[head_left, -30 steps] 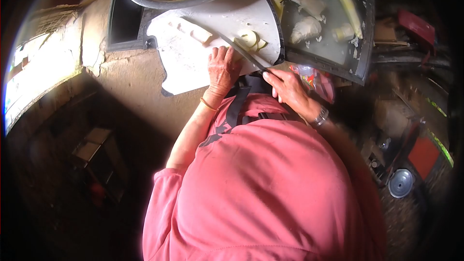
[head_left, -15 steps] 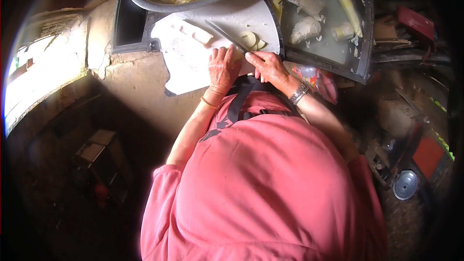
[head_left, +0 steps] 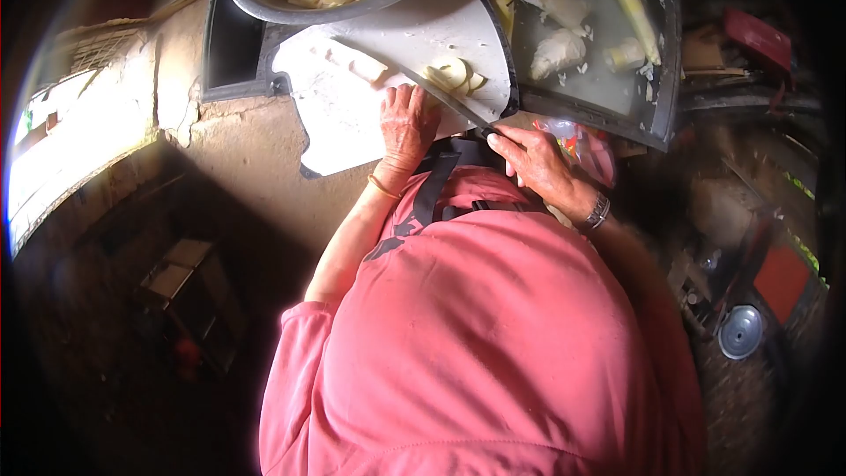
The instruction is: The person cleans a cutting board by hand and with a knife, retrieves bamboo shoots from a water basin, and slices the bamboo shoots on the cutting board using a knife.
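My right hand (head_left: 542,166) grips the handle of a long kitchen knife (head_left: 445,99), whose blade slants up and left across the white cutting board (head_left: 339,128). Just left of the blade, my left hand (head_left: 409,126) is closed, fingers bent down over a pale piece of bamboo shoot that it mostly hides. Round pale slices (head_left: 453,76) lie beyond the blade. Further up the board rests a peeled bamboo shoot (head_left: 354,62).
A grey basin (head_left: 344,11) of shredded bamboo shoot stands at the board's far edge. To the right, a glass-like panel (head_left: 599,92) in a dark frame carries several shoot pieces (head_left: 560,53). A colourful plastic packet (head_left: 586,148) lies near my right hand.
My right hand has drawn the knife back to the right and towards my body. The slices have shifted and spread a little leftward. My left hand stays almost in place.
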### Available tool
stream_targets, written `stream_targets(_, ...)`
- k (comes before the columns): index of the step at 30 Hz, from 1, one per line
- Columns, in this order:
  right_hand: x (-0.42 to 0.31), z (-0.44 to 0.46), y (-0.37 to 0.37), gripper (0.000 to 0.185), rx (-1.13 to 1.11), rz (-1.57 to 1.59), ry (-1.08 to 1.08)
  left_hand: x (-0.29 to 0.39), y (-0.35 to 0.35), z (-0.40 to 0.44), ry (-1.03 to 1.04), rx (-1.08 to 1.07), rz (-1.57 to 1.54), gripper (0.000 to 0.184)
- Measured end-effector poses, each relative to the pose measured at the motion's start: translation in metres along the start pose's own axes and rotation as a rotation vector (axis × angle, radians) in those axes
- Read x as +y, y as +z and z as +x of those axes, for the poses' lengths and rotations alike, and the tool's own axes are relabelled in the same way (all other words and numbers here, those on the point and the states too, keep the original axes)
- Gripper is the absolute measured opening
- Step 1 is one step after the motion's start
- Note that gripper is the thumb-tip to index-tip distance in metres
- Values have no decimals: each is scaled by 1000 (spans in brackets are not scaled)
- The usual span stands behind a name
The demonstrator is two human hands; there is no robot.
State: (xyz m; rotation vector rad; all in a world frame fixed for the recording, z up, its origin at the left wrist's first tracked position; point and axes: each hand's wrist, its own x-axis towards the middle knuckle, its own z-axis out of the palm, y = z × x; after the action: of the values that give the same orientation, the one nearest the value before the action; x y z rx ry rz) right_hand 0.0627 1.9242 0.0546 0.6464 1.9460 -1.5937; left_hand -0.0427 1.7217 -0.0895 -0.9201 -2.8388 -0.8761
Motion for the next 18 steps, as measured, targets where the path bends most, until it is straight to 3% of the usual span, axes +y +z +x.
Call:
stream_targets(12, 16, -2, 7, 45, 50, 120, 54, -2, -8, 4, 15, -19, -58, 57)
stream_targets(18, 13, 9, 9, 45, 27, 23, 66, -4, -8, 5, 17, -38, -36, 57)
